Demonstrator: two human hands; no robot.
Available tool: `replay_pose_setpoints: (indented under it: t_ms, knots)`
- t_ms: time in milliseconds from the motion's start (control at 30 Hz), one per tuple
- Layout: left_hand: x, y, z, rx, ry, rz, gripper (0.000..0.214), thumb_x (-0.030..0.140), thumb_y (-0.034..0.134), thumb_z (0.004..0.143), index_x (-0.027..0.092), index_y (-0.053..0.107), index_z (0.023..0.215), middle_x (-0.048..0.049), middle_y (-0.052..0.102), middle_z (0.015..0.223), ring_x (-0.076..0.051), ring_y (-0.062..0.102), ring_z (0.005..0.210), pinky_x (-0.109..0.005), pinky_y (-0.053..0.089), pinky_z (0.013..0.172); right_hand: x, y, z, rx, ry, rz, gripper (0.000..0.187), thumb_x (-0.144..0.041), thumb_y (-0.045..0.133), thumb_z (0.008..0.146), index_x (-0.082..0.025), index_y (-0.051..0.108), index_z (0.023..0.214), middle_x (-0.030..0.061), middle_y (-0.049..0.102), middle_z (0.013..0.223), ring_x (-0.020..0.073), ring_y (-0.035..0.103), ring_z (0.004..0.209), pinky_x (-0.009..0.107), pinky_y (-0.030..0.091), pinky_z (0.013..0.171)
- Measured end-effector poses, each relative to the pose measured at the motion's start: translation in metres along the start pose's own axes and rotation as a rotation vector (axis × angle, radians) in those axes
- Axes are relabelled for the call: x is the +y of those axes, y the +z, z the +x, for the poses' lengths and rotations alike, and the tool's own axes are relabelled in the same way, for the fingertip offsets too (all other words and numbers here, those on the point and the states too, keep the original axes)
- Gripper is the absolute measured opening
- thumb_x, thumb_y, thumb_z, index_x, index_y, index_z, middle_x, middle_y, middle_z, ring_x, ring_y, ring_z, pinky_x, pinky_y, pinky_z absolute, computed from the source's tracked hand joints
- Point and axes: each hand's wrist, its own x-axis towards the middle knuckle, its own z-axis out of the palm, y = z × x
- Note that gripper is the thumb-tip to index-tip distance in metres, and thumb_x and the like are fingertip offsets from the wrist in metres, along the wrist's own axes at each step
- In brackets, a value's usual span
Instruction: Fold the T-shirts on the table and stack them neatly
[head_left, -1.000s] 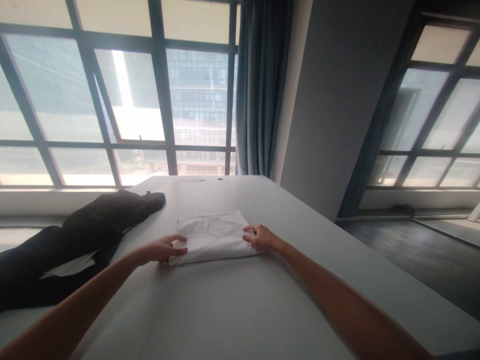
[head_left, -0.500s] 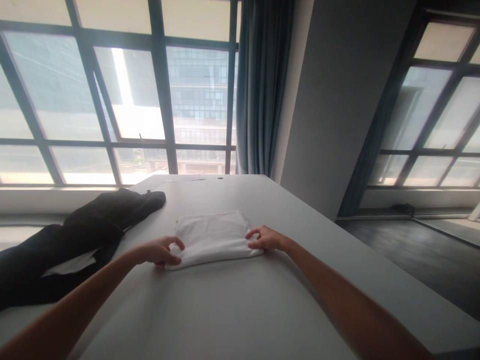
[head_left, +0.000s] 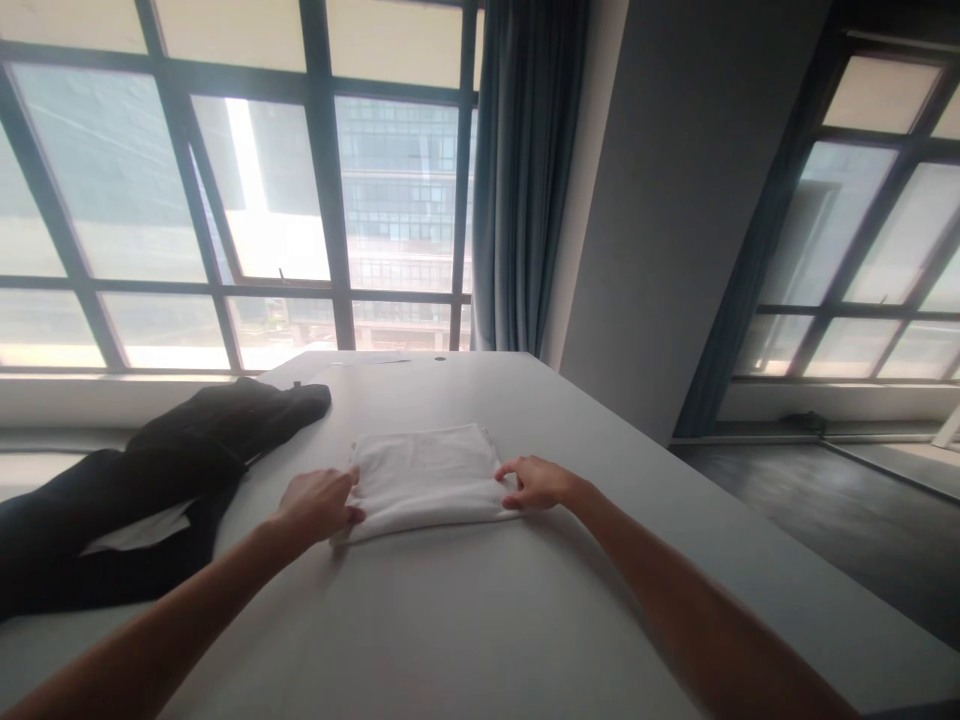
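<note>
A white folded cloth [head_left: 427, 475] lies flat on the white table, in several layers with slightly uneven edges at the back corners. My left hand [head_left: 322, 505] grips its left edge near the front corner, with the thumb on top of the fabric and some fingers hidden beneath or behind the hand. On the opposite side, my right hand [head_left: 544, 485] has the right edge between thumb and forefinger, close to the front right corner. The cloth's front fold runs between the two hands, bulging a little.
The white table [head_left: 465, 620] extends toward the windows, with a small dark round hole [head_left: 440, 358] near its far edge. A heap of black fabric [head_left: 187, 450] with a pale patch lies at left. A blue-grey curtain [head_left: 517, 200] and a grey pillar [head_left: 660, 200] stand beyond.
My left hand has turned and shifted slightly along the cloth's left edge, its forefinger farther back. My right hand has barely moved. The cloth remains in place.
</note>
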Motion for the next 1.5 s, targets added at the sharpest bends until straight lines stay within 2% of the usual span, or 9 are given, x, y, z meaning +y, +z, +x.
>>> replay_pose_setpoints:
  t_ms: [100, 167, 267, 533, 733, 1033, 1233, 1400, 1500]
  knots:
    - [0.027, 0.006, 0.000, 0.246, 0.214, -0.091, 0.037, 0.040, 0.045, 0.095, 0.018, 0.064, 0.119, -0.0140, 0.067, 0.123, -0.029, 0.059, 0.115, -0.043, 0.047, 0.095, -0.027, 0.009, -0.003, 0.322, -0.036, -0.163, 0.039, -0.037, 0.063, 0.086, -0.019, 0.068, 0.121, 0.0123, 0.069, 0.115, 0.0279, 0.063, 0.107, 0.038, 0.047, 0.094]
    - [0.044, 0.020, 0.003, 0.249, 0.419, -0.195, 0.046, 0.040, 0.032, 0.101, 0.018, 0.056, 0.133, -0.0117, 0.055, 0.142, -0.025, 0.049, 0.131, -0.043, 0.039, 0.109, -0.045, 0.025, 0.001, 0.482, -0.178, -0.138, 0.043, -0.039, 0.050, 0.095, -0.017, 0.061, 0.130, 0.0138, 0.063, 0.129, 0.0261, 0.056, 0.119, 0.038, 0.042, 0.102]
    - [0.055, 0.046, 0.008, 0.084, 0.528, -0.252, 0.056, 0.044, 0.026, 0.101, 0.017, 0.039, 0.149, -0.0097, 0.035, 0.156, -0.025, 0.029, 0.146, -0.046, 0.025, 0.118, -0.060, 0.054, 0.010, 0.378, -0.383, -0.086, 0.052, -0.040, 0.037, 0.099, -0.016, 0.047, 0.144, 0.0118, 0.045, 0.150, 0.0237, 0.037, 0.140, 0.041, 0.026, 0.116]
    - [0.048, 0.058, 0.027, -0.126, 0.271, -0.234, 0.067, 0.054, 0.017, 0.100, 0.016, 0.035, 0.151, -0.0126, 0.024, 0.159, -0.030, 0.017, 0.149, -0.054, 0.019, 0.118, -0.051, 0.061, 0.024, 0.019, -0.367, -0.019, 0.066, -0.053, 0.023, 0.099, -0.018, 0.031, 0.154, 0.0074, 0.022, 0.161, 0.0259, 0.017, 0.149, 0.047, 0.012, 0.120]
    - [0.059, 0.058, 0.082, 0.045, 0.081, -0.116, 0.064, 0.046, 0.019, 0.100, 0.011, 0.033, 0.151, -0.0141, 0.021, 0.161, -0.028, 0.015, 0.149, -0.052, 0.016, 0.118, -0.069, 0.053, 0.079, 0.203, -0.225, -0.032, 0.061, -0.039, 0.027, 0.098, -0.011, 0.033, 0.152, 0.0114, 0.028, 0.159, 0.0221, 0.021, 0.148, 0.042, 0.011, 0.120]
    - [0.000, 0.076, 0.122, -0.008, -0.193, -0.139, 0.077, 0.063, 0.022, 0.093, 0.016, 0.035, 0.151, -0.0124, 0.026, 0.160, -0.030, 0.020, 0.148, -0.050, 0.020, 0.118, -0.034, 0.054, 0.109, 0.038, 0.008, 0.015, 0.088, -0.071, 0.025, 0.090, -0.017, 0.015, 0.157, 0.0038, 0.006, 0.164, 0.0229, 0.002, 0.151, 0.045, 0.003, 0.120]
    - [0.005, 0.061, 0.100, -0.015, -0.279, -0.129, 0.076, 0.058, 0.018, 0.095, 0.009, 0.031, 0.152, -0.0172, 0.017, 0.161, -0.034, 0.015, 0.149, -0.056, 0.019, 0.117, -0.037, 0.049, 0.098, 0.123, 0.092, -0.044, 0.081, -0.065, 0.023, 0.093, -0.015, 0.017, 0.157, 0.0089, 0.011, 0.163, 0.0263, 0.005, 0.150, 0.052, -0.002, 0.118]
    - [0.030, 0.062, 0.054, 0.030, 0.091, -0.137, 0.076, 0.065, 0.017, 0.094, 0.019, 0.030, 0.153, -0.0097, 0.018, 0.162, -0.031, 0.013, 0.150, -0.056, 0.017, 0.117, -0.062, 0.063, 0.081, 0.142, -0.328, -0.052, 0.071, -0.061, 0.021, 0.096, -0.019, 0.031, 0.153, 0.0078, 0.021, 0.161, 0.0225, 0.012, 0.150, 0.046, 0.001, 0.120]
    - [0.031, 0.060, 0.042, -0.071, 0.169, -0.162, 0.075, 0.065, 0.017, 0.095, 0.019, 0.032, 0.153, -0.0102, 0.020, 0.161, -0.029, 0.015, 0.149, -0.056, 0.016, 0.117, -0.066, 0.067, 0.075, 0.060, -0.385, -0.013, 0.075, -0.067, 0.022, 0.094, -0.023, 0.029, 0.154, 0.0056, 0.018, 0.162, 0.0232, 0.013, 0.150, 0.046, 0.005, 0.120]
